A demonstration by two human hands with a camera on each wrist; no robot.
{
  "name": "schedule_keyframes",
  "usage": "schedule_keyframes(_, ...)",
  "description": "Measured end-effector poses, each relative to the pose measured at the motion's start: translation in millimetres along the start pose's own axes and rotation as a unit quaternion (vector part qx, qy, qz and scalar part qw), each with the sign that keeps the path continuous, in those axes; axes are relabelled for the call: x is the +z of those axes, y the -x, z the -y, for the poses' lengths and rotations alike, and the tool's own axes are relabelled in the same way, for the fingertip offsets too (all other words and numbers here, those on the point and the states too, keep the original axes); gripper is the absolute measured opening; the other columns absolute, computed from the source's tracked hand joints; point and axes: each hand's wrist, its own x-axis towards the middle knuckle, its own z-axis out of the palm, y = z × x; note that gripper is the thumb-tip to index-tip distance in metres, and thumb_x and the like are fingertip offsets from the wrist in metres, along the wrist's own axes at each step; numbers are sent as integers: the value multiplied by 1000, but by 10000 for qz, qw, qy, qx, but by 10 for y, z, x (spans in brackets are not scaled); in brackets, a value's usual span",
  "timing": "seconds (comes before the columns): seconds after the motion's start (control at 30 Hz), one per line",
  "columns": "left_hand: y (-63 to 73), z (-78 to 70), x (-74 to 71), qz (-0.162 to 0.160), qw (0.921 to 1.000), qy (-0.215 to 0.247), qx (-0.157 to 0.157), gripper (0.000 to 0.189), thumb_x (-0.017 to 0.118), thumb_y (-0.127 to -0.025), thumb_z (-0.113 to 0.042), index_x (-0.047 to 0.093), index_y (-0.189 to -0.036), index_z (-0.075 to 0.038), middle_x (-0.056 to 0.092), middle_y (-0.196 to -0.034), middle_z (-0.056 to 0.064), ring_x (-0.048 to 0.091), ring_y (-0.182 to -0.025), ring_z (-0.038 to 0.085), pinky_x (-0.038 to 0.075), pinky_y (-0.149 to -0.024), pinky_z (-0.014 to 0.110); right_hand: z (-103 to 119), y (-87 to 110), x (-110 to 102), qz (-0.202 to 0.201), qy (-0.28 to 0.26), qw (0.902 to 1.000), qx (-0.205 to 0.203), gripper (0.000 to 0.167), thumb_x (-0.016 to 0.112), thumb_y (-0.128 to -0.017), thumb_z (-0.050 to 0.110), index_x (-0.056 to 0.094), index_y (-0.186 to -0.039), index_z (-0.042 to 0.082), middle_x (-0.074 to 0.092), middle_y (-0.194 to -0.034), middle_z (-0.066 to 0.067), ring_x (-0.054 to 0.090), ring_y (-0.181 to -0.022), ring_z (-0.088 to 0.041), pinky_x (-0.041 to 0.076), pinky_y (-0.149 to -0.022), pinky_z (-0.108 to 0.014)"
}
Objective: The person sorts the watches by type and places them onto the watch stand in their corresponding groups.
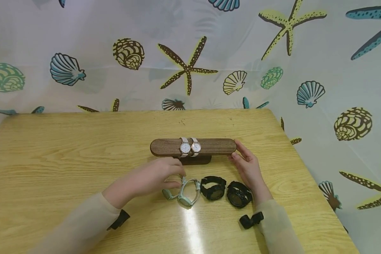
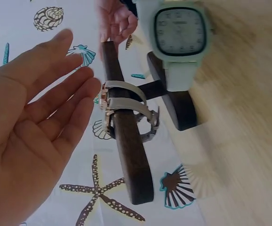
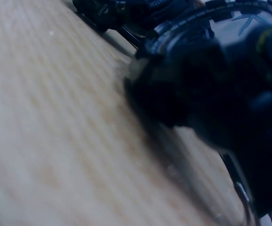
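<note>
The wooden watch stand (image 1: 165,146) rose from the desk (image 1: 66,158), likely rigid, and your right grip (image 1: 248,167) pinched its bar end, a sound hold clear of the pale-strapped watches (image 1: 185,147). Nearer you rested two mint-green watches (image 1: 185,201), presumably light, soft-strapped and best taken by the band; your left grip (image 1: 160,176) hung beside them, fingers loose, holding nothing.

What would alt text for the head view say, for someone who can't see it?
A person's right hand grips the right end of a long brown wooden watch stand bearing two round white-faced watches. The left hand is near two pale-green watches with looped straps, left of two chunky black watches on a yellowish wood-grain table.
</note>
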Motion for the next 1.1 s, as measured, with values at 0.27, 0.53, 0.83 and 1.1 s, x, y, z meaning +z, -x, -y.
schedule_keyframes(0.27, 169, 42, 104, 844, 9949, 150, -530, 27, 77, -79, -12, 70, -103, -4, 65, -106, 5, 62, -96, 18, 54, -85, 31, -6, -5, -2, -5, 1, 10000, 43, 57, 57, -95, 2, 33, -146, -1, 42, -140, -9, 59, -101, -14, 49, -92, -29)
schedule_keyframes(0.53, 197, 105, 219, 924, 9940, 413, -423, 22, 78, -75, -3, 71, -95, -4, 65, -94, 1, 61, -87, 12, 53, -79, 22, -10, 0, -9, 19, -3, 10000, 10, 57, 57, -95, 2, 33, -147, 0, 40, -142, -10, 58, -102, -14, 50, -92, -29)
schedule_keyframes(0.83, 186, 119, 256, 1001, 9934, 420, -373, 13, 78, -75, -5, 68, -77, -14, 58, -80, -9, 54, -74, 4, 51, -71, 19, -33, -6, -23, 62, -19, 10000, 22, 56, 56, -96, 1, 33, -147, 1, 38, -144, -11, 59, -101, -13, 49, -92, -29)
schedule_keyframes(1.1, 193, 103, 231, 909, 9943, 422, -369, 14, 77, -76, -6, 67, -76, -16, 57, -81, -10, 53, -74, 3, 51, -69, 19, -5, 5, -11, 35, 72, 10000, 57, 57, 55, -96, 1, 32, -148, 1, 38, -144, -11, 59, -100, -13, 49, -92, -29)
